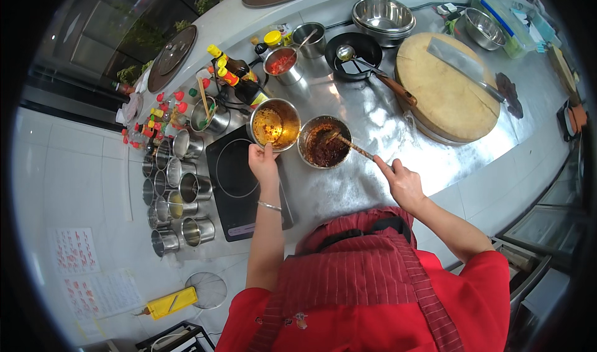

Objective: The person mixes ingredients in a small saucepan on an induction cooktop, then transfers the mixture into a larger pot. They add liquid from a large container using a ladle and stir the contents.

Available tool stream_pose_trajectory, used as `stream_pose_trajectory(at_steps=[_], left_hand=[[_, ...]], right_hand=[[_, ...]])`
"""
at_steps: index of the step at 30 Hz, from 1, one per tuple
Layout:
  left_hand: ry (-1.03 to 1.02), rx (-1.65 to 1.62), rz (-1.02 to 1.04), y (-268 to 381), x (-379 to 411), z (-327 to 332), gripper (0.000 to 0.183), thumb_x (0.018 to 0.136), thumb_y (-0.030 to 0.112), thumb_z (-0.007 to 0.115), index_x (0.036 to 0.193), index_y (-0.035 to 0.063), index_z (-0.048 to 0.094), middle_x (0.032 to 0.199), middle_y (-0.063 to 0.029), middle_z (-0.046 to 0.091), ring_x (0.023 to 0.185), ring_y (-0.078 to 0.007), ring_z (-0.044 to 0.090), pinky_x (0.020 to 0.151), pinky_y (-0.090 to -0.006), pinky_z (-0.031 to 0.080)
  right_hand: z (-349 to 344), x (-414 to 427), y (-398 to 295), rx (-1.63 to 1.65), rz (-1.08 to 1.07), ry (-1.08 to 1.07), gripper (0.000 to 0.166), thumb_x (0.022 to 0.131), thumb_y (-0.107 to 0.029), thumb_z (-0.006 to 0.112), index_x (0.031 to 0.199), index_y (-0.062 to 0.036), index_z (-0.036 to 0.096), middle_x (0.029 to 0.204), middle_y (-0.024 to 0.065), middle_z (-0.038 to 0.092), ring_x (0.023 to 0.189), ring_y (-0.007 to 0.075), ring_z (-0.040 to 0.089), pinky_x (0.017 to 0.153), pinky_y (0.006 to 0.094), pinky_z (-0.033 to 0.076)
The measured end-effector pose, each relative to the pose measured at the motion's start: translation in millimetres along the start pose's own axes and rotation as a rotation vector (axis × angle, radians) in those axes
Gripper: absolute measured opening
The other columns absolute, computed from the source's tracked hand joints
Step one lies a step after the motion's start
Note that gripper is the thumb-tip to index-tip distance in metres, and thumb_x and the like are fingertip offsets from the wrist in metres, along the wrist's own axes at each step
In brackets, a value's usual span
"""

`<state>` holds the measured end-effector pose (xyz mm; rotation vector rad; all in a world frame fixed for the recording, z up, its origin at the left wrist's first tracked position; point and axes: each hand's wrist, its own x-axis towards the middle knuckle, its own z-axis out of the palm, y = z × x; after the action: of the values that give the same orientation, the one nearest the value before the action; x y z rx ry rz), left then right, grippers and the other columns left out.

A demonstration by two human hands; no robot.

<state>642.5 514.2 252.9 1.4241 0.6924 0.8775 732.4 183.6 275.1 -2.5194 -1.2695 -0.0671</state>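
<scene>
My left hand (264, 164) grips the near rim of a steel pot (275, 124), tilted so its oily orange-coated inside faces up; it is over the far part of a black induction cooktop (235, 167). In my right hand (402, 184) is the handle of a wooden spatula (357, 149), its blade resting in dark red-brown paste (324, 150). That paste lies in a second steel pot (303, 147) on the steel worktop, just right of the tilted pot.
Steel cups (196, 187) and sauce bottles (247, 88) line the left. Beyond are a pot of red chopped food (281, 63) and a black pan (378, 49) with a ladle (385, 75). A cleaver (454, 60) lies on a round chopping block (433, 95) at right.
</scene>
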Motion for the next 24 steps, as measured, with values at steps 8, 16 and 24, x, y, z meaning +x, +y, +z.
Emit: stream_pose_trajectory(at_steps=[8,16,24], left_hand=[[-0.076,-0.400,-0.225,10.1,-17.2,-6.7,0.010,0.089,0.003,0.053,0.088,0.0046,0.044,0.089,-0.0079,0.056,0.080,-0.0140,0.056,0.078,-0.0302,0.049],[-0.128,-0.344,-0.183,27.1,-44.0,9.9,0.018,0.088,-0.001,0.050,0.106,-0.0008,0.046,0.105,-0.0107,0.056,0.097,-0.0183,0.057,0.087,-0.0321,0.048],[-0.170,-0.421,-0.043,35.9,-64.9,32.7,0.028,0.087,0.003,0.055,0.113,-0.0019,0.047,0.108,-0.0078,0.058,0.095,-0.0132,0.057,0.083,-0.0275,0.046]], right_hand=[[-14.7,40.7,-62.7,1.008,0.185,-0.015,0.037,0.089,-0.004,0.043,0.126,-0.0037,0.046,0.075,0.0088,0.053,0.067,0.0191,0.054,0.065,0.0328,0.046],[-49.4,140.9,-104.2,2.055,0.974,-0.572,0.010,0.085,0.000,0.039,0.080,0.0008,0.048,0.067,0.0056,0.049,0.049,0.0124,0.045,0.040,0.0230,0.033],[-31.6,160.3,-151.0,1.145,0.281,-0.490,0.016,0.081,-0.001,0.044,0.087,0.0095,0.055,0.074,0.0184,0.057,0.060,0.0249,0.056,0.051,0.0341,0.044]])
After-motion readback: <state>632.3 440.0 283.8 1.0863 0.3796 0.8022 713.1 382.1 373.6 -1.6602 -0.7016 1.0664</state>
